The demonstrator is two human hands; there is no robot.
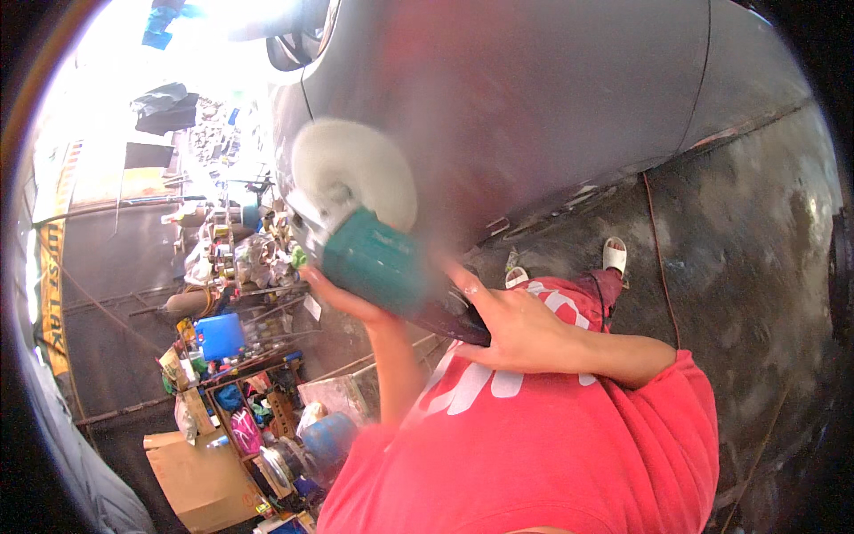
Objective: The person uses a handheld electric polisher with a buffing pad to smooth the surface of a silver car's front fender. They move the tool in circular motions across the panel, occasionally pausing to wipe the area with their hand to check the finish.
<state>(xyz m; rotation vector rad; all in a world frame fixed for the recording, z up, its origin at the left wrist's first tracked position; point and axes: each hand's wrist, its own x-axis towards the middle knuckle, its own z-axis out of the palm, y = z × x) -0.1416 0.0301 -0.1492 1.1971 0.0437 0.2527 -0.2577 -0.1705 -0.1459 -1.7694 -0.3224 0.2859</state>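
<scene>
Between my hands is a green power polisher [378, 262] with a round whitish buffing pad [334, 169] at its front. The pad is close to the grey car body panel [560, 98]; I cannot tell whether it touches. My left hand [347, 298] supports the green housing near the metal head from below, its fingers partly hidden by the tool. Around the dark rear handle [454, 320], close to my chest, my right hand [516, 325] is closed. The tool and panel are slightly blurred.
Cluttered shelves at left hold a blue jug [220, 336], bottles and bags. A cardboard sheet [200, 481] lies by a blue drum [329, 440]. A reddish cord [658, 240] crosses the concrete floor [738, 294]. A car mirror [289, 52] juts out at the upper left.
</scene>
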